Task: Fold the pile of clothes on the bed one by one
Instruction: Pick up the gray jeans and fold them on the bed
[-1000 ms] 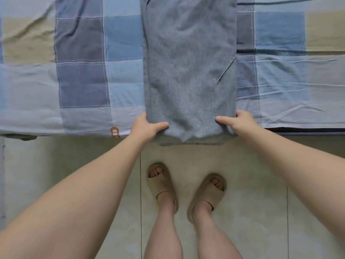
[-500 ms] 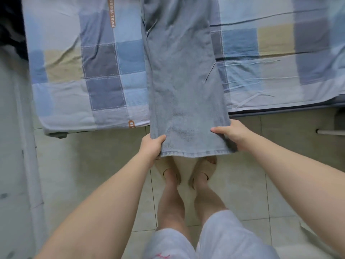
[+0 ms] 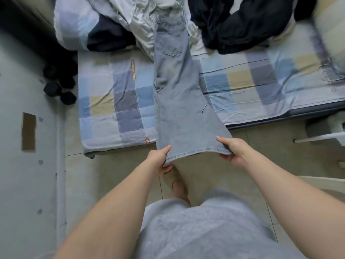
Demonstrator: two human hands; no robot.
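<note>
The left hand [image 3: 158,160] pinched the left corner of the hem of the jeans [image 3: 177,101], thumb lying on top of the cloth and the other fingers curled underneath. The right hand [image 3: 233,152] gripped the right corner of the same hem the same way, thumb on top and fingers tucked below. Between the two hands the hem was pulled out flat and held off the edge of the bed [image 3: 127,111], above the tiled floor [image 3: 112,176]. From there the legs of the jeans, laid one over the other, ran up across the checked sheet, with a back pocket showing near the far end. The waist end reached into the pile at the head of the bed, lying on a pale shiny garment [image 3: 138,21]. A black garment [image 3: 242,25] lay heaped to the right of it and a dark blue one [image 3: 108,37] to the left. Two black dumbbells [image 3: 59,88] sat on the floor beside the bed's left side. Below the hands, grey shorts [image 3: 196,230] and one sandalled foot [image 3: 177,183] showed.
</note>
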